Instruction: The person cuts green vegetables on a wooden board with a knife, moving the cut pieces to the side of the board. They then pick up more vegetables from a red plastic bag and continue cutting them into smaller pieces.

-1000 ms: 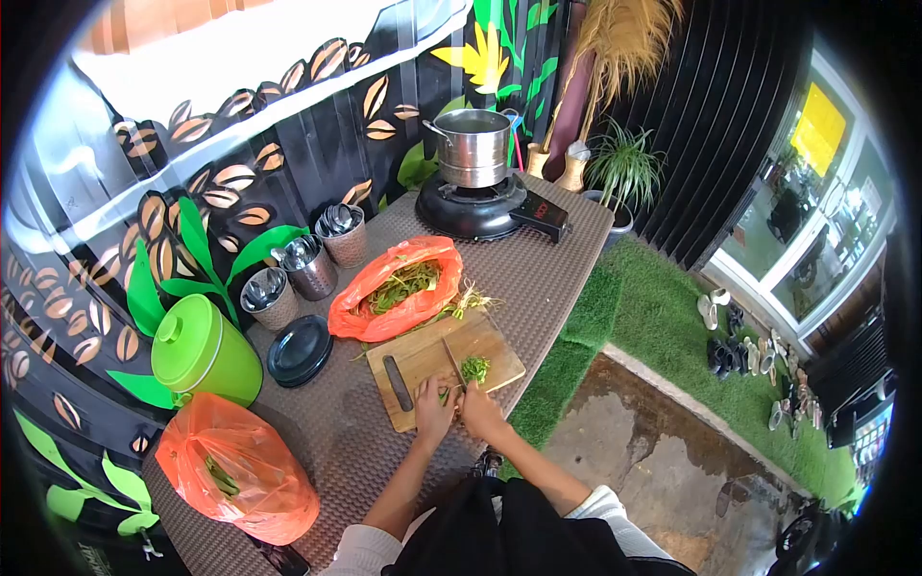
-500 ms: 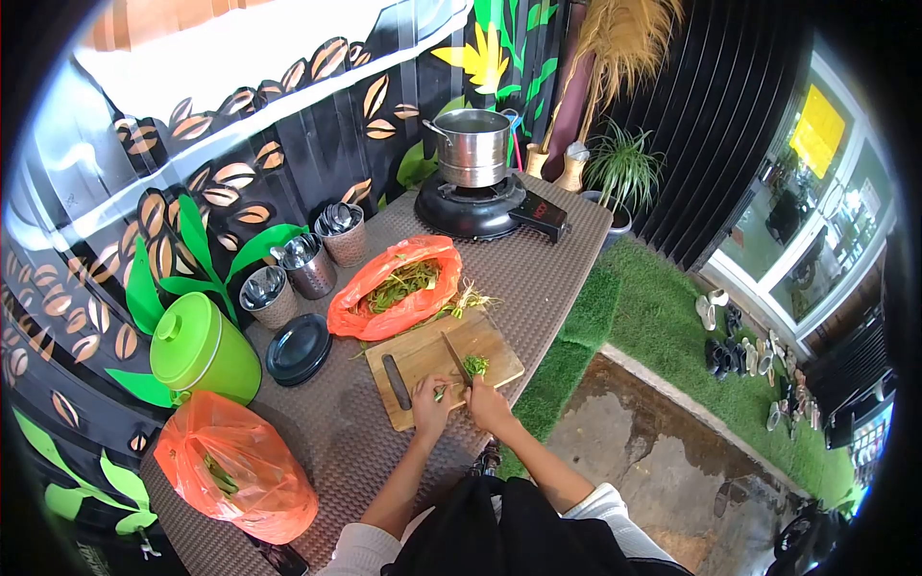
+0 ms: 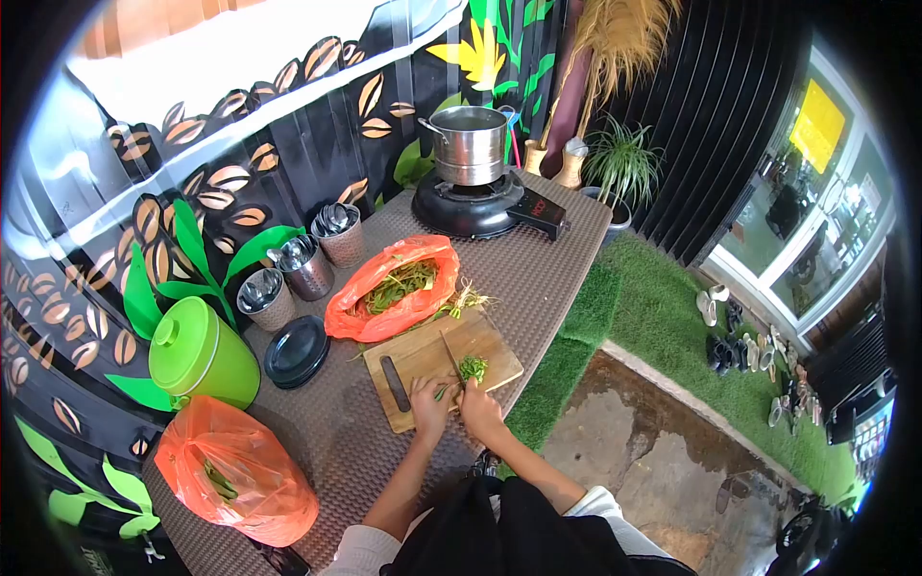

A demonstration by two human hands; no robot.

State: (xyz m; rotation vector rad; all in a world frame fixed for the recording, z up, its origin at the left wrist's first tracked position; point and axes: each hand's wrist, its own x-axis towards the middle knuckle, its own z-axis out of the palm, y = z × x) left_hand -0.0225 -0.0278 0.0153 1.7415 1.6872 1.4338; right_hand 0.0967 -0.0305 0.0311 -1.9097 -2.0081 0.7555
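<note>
A wooden cutting board [image 3: 409,353] with a slot handle lies near the table edge. My right hand [image 3: 481,411] is closed around the handle of a knife [image 3: 449,351], whose blade points away across the board. Beside the blade sits a small heap of chopped green herbs [image 3: 473,368]. On the board's near side, my left hand [image 3: 428,403] pinches a few green stems [image 3: 441,393] left of the knife. Just beyond the board, an orange plastic bag [image 3: 344,324] gapes around leafy greens [image 3: 401,285]. Pale root ends [image 3: 468,299] stick out beside it.
A steel pot [image 3: 470,158] stands on a black gas stove [image 3: 463,212] at the far end. Along the wall are cutlery cups [image 3: 307,273], stacked dark plates [image 3: 296,353] and a green lidded bucket [image 3: 216,360]. A full orange bag [image 3: 254,490] sits at near left.
My right hand and the knife have shifted very slightly to the left. My left hand still pinches the stems, and the chopped heap looks about the same.
</note>
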